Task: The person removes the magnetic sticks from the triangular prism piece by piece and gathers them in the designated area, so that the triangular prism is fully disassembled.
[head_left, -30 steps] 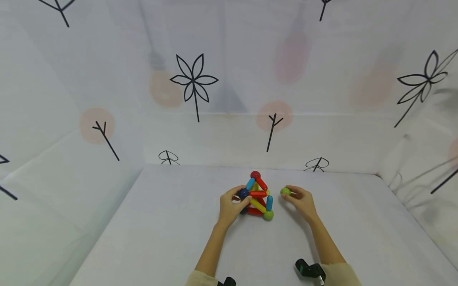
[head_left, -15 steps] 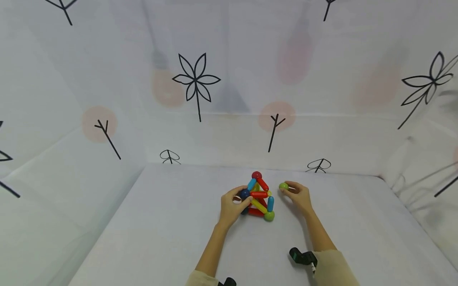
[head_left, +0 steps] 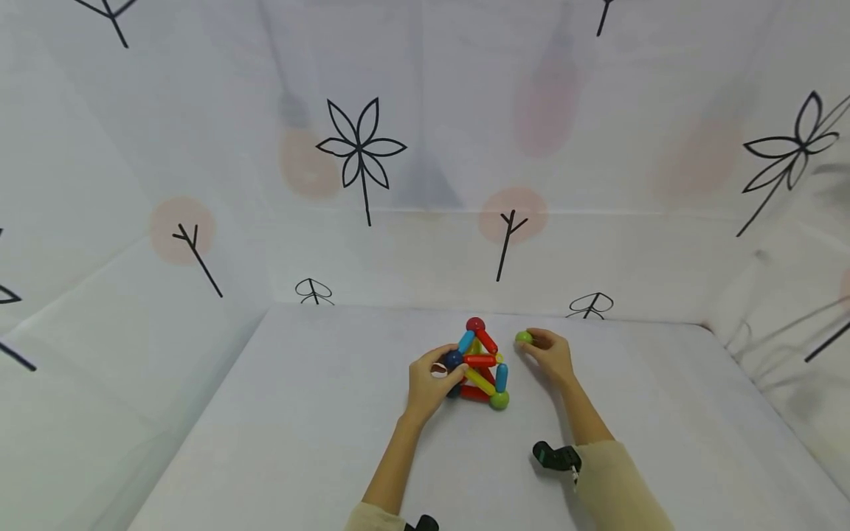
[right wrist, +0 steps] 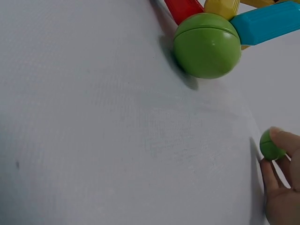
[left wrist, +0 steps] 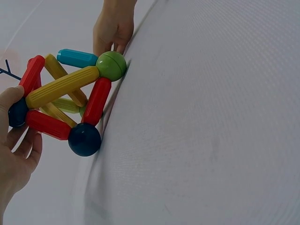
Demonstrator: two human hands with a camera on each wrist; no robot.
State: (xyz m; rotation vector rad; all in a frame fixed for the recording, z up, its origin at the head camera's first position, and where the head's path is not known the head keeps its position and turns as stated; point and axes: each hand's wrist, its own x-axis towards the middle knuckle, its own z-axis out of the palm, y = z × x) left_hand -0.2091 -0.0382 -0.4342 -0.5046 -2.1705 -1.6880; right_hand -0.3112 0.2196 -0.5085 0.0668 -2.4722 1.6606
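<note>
A structure of coloured rods and balls stands on the white table, with a red ball at its top and a green ball at its near right corner. My left hand grips it from the left, fingers and thumb around a dark blue ball. In the left wrist view, another dark blue ball sits at a lower corner. To the right of the structure and apart from it, my right hand pinches a loose green ball between thumb and fingers.
The white table spreads around both hands. Behind it rises a white cloth backdrop printed with flowers and twigs. A black wrist device sits by the right sleeve.
My right hand has moved away from me and slightly left, carrying the green ball. My left hand and the structure have stayed in place.
</note>
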